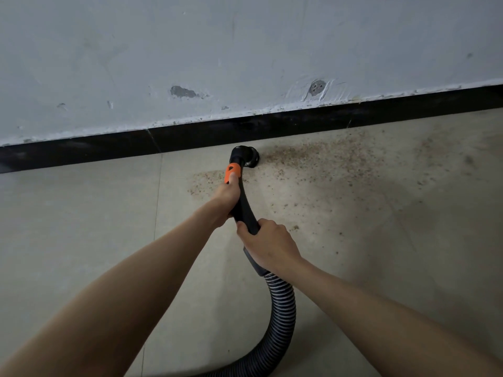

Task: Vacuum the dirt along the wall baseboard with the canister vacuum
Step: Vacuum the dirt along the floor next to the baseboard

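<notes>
Black vac wand [245,205] w/ orange collar, both hands' fingers [268,227] wrapped tight, nozzle [249,156] beside baseboard [109,148], brown dirt [313,156].

nozzle [246,157] on floor [81,227] against baseboard [109,148]; dirt [313,156] right of it; hose [280,308] trails back toward camera.

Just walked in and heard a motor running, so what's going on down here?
A person is vacuuming along the baseboard. The left hand holds the black wand just below its orange collar, and the right hand holds it lower, near the ribbed hose. The nozzle sits on the floor by the baseboard, at the left edge of a reddish dirt patch that spreads to the right.
</notes>
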A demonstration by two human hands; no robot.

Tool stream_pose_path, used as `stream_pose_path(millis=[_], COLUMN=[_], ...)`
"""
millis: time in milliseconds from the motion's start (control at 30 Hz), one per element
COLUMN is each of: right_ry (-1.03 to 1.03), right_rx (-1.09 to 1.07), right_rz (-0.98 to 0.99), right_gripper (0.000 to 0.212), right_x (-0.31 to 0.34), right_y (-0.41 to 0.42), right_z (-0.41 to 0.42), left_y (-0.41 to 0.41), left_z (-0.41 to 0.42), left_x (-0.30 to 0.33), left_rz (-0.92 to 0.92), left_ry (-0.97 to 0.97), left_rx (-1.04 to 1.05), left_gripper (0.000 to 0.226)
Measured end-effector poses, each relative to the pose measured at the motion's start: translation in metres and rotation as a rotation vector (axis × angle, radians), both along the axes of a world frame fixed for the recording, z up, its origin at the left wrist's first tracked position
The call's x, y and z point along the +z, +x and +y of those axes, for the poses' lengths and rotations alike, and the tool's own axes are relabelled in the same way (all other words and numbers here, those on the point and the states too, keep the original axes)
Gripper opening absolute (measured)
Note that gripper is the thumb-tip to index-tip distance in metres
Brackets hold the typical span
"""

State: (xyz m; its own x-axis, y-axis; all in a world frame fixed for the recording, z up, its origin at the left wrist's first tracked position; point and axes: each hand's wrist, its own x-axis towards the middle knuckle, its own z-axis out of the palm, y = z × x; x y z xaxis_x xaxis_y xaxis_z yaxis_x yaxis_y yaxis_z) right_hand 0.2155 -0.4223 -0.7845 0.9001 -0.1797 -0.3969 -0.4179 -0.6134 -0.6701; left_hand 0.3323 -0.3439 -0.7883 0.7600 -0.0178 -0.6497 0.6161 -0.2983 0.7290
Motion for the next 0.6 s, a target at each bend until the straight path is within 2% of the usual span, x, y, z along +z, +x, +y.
stream_pose_path(millis=[267, 467, 600], right_ry=[-0.014, -0.026, -0.023], right_rx=[-0.051, -0.028, -0.002], right_rz=[-0.029, -0.022, -0.012], right_gripper=[0.042, 0.041, 0.041], right_x=[0.0, 0.0, 0.001], right_y=[-0.001, 0.004, 0.009], right_z=[-0.022, -0.015, -0.008], left_y=[0.003, 0.006, 0.008], left_z=[-0.027, -0.022, -0.011], left_x=[-0.005, -0.008, -0.008], left_rz=[-0.027, -0.092, -0.101], left_ry=[0.037, 0.104, 0.078], left_rx=[-0.03, -0.028, -0.003], left_gripper=[0.061, 0.058, 0.059])
